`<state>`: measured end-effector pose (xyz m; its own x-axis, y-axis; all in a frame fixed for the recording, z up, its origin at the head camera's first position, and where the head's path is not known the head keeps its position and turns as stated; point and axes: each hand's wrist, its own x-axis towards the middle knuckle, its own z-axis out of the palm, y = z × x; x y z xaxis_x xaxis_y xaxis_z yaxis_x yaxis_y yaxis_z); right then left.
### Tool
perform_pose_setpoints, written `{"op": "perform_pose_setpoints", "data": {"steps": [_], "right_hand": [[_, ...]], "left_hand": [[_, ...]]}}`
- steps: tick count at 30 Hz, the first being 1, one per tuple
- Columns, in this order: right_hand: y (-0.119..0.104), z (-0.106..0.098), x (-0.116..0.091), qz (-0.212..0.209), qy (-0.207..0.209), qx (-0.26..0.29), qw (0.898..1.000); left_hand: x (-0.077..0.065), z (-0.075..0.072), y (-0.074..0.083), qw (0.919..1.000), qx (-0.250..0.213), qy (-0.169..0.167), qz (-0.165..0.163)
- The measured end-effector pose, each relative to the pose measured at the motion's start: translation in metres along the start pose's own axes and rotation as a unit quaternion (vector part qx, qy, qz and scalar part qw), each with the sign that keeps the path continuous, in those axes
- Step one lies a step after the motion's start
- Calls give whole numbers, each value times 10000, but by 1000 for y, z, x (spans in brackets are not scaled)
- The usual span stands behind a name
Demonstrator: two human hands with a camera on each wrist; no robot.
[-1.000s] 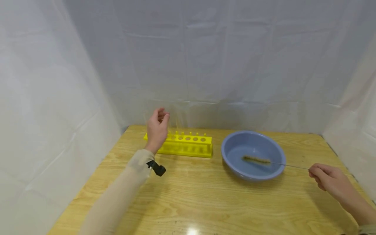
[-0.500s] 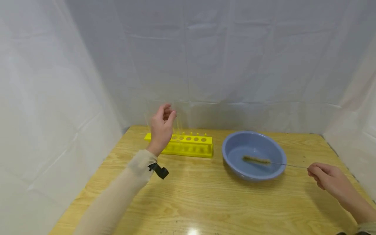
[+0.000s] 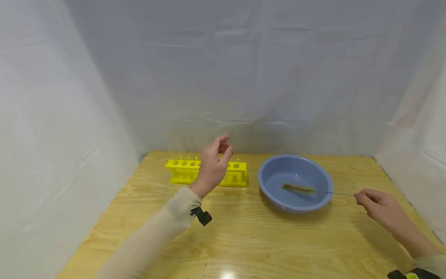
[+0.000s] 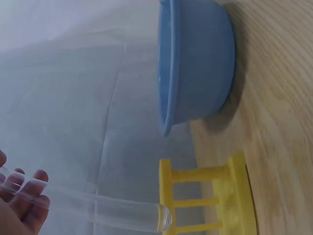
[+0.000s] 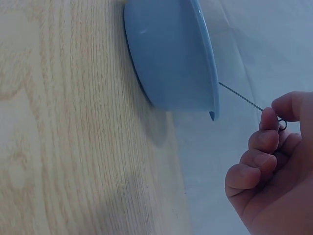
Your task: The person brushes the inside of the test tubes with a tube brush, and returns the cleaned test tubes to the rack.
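Observation:
My left hand (image 3: pixel 211 166) is in front of the yellow test tube rack (image 3: pixel 182 180) in the head view and hides part of it. In the left wrist view its fingers (image 4: pixel 34 188) hold a clear test tube (image 4: pixel 122 213), whose rounded end overlaps the rack's upper edge. The tube barely shows in the head view. On the right, my right hand (image 3: pixel 381 209) pinches the thin wire handle of a test tube brush (image 3: pixel 299 188). The brush's bristles lie inside the blue basin (image 3: pixel 294 209). The handle's end ring (image 5: pixel 282 125) shows between thumb and fingers.
Faint clear tubes (image 3: pixel 174 145) stand at the rack's left part. Wood-grain table (image 3: pixel 244 232) lies under everything, with white sheeting (image 3: pixel 265 77) behind and at both sides. The basin stands right of the rack.
My left hand has moved right along the rack, uncovering the rack's left holes. The right hand still holds the brush over the basin; the head view has shifted slightly.

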<state>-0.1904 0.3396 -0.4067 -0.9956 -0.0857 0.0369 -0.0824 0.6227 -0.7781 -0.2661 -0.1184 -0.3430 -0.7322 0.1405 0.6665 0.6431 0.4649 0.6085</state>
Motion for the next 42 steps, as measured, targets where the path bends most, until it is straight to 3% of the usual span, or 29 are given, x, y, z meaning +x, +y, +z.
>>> {"op": "perform_pose_setpoints", "data": {"steps": [6,16,22,27,36,42], "right_hand": [[-2,3,1,16,146,-211,9997],[-11,1,0,-593,1102,-831,9887],[-20,0,-2,-1494,1936,-911,9653],[-29,-3,0,-1888,2253,-835,9521],[-36,-7,4,-2289,2448,-1053,9363],[-40,-10,3,-2728,2825,-1200,9118]], "left_hand": [[-5,19,3,9991,81,-396,136],[-9,48,2,9928,154,-1164,217],[-8,59,4,9795,453,-1961,18],[-8,68,5,9675,782,-2402,-105],[-11,81,3,9479,1403,-2857,-159],[-11,88,3,9344,1943,-2979,211]]}}
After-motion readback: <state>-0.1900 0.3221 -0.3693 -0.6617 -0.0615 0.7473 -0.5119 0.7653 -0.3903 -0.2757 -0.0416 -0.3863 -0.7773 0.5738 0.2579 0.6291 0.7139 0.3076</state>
